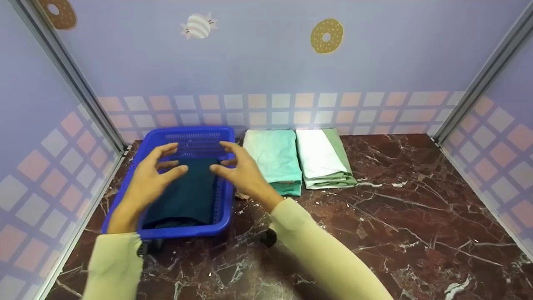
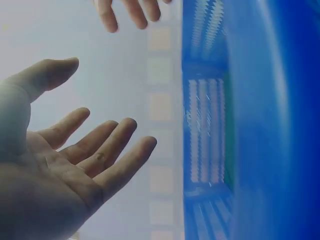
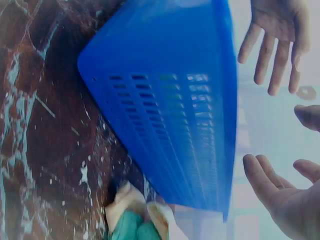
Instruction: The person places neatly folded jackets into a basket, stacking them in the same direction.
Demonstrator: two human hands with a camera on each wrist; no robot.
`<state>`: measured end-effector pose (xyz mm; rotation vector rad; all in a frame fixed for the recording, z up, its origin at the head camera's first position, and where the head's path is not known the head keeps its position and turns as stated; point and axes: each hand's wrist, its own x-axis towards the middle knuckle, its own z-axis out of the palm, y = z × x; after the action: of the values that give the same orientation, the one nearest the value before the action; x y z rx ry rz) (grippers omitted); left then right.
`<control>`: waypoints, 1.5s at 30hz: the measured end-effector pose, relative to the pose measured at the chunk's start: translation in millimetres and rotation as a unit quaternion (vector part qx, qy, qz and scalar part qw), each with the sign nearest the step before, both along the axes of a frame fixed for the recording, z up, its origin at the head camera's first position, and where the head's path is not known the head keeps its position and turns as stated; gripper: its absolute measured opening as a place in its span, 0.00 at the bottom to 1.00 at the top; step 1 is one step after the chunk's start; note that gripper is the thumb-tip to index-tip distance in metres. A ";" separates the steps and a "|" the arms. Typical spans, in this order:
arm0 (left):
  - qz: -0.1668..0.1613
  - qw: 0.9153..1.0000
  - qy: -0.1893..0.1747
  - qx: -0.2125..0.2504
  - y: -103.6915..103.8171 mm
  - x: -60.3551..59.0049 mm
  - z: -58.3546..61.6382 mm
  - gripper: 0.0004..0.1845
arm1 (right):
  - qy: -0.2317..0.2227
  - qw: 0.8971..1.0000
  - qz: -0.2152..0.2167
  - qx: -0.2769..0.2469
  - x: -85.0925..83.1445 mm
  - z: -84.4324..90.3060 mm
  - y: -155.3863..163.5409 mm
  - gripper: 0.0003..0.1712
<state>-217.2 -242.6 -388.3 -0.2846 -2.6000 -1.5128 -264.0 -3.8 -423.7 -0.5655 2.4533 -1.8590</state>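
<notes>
Hands above blue basket (image 1: 225,196) at tabletop (image 1: 395,208) left: left hand (image 1: 150,179) and right hand (image 1: 241,173) both spread, holding nothing; dark cloth (image 1: 187,196) lies folded inside basket; two folded towel stacks (image 1: 300,156) just beside

The head view is evenly and brightly lit, with soft shadows cast beneath the sleeves at lower centre. Motion blur is seen on the left hand (image 1: 145,183). Both wrist views are hazy, bluish and washed out.
</notes>
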 end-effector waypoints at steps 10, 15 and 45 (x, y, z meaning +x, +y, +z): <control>0.015 0.997 0.024 0.071 50.8 2.7 3.6 0.35 | -0.001 0.998 -0.030 -0.061 -6.4 -3.7 46.9 0.40; 0.006 0.992 0.023 0.122 83.0 0.6 -4.1 0.35 | 0.000 0.991 -0.051 -0.121 -10.0 -8.7 72.9 0.39; -0.028 0.985 0.049 0.161 195.8 -21.0 -69.3 0.27 | 0.026 0.974 -0.164 -0.152 -4.7 -58.7 158.8 0.32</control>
<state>-238.2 -46.7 -457.6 -0.3887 -2.2447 -1.8525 -268.7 155.0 -482.3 -0.2196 2.4287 -2.3994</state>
